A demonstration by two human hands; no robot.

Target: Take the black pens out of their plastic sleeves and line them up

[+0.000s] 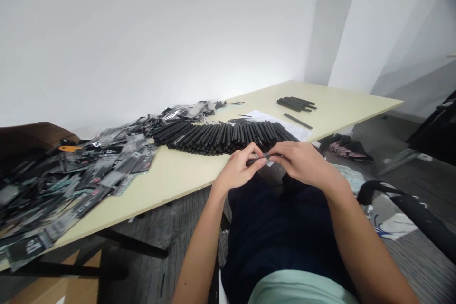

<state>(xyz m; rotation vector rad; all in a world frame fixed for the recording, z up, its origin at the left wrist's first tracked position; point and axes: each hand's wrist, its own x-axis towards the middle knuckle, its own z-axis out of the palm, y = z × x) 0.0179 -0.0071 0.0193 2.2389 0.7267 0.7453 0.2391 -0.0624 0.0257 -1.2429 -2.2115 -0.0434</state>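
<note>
Between my hands, above my lap at the table's front edge, is a slim black stick. My left hand pinches its left part between thumb and fingers. With its fingertips, my right hand grips the other end, which the fingers partly hide. Just beyond my hands lies a long, dense row of similar black sticks. A single black stick rests apart on the right, and a small stack of them sits farther back.
A white paper sheet lies partly under the row. Plastic packets heap over the table's left side, with an orange-handled item among them. Below left is a cardboard box. A dark chair and bags are on the right.
</note>
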